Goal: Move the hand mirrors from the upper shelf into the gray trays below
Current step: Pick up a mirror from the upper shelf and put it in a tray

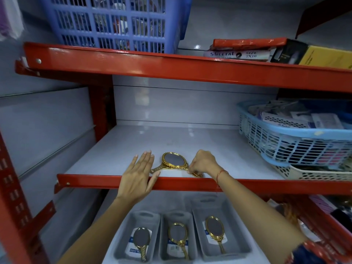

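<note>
A gold-framed oval hand mirror (pixel 172 161) lies on the white upper shelf (pixel 190 141) near its red front edge, handle pointing left. My left hand (pixel 139 176) hovers flat and open just left of it, over the handle. My right hand (pixel 202 163) has its fingers pinched on a second gold piece (pixel 197 174) at the shelf's front edge, mostly hidden. Below stand three gray trays: left (pixel 122 233), middle (pixel 163 237) and right (pixel 238 233). Each holds one gold hand mirror on a white card.
A light blue basket (pixel 297 138) full of packets sits on a cream basket (pixel 314 173) at the shelf's right. Above, a blue crate (pixel 114 21) and boxes (pixel 247 50) rest on the top shelf. Red rack posts (pixel 11 206) stand at left.
</note>
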### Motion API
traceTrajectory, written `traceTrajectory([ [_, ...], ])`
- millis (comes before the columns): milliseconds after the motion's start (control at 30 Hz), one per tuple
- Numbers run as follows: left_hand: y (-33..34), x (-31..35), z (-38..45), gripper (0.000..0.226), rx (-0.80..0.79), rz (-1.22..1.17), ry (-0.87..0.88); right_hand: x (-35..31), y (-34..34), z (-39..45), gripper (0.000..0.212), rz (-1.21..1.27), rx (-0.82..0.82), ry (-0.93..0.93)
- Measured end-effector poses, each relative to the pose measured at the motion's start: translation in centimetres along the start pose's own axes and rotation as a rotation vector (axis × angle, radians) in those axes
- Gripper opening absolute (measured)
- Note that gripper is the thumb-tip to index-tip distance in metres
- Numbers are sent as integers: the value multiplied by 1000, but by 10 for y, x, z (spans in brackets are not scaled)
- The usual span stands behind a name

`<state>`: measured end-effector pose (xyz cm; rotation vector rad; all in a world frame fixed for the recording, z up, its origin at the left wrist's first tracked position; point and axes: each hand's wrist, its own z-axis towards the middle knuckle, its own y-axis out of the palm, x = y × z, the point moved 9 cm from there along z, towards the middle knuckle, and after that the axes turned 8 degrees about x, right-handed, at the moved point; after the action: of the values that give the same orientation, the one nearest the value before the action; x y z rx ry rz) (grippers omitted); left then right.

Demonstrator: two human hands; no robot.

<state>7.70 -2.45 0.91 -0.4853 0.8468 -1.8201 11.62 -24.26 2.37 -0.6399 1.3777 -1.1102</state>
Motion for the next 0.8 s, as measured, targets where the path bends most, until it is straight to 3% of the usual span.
traceTrajectory([
  [400,4,-3,-2,76,-29,27,-16,20,-63,-43,18,209,185,-29],
  [633,2,0,-5,80,-24,15,-26,65,-78,-127,15,459,117,31],
  [800,-1,2,-6,82,-9,10,-32,108,-45,-164,14,405,48,100],
])
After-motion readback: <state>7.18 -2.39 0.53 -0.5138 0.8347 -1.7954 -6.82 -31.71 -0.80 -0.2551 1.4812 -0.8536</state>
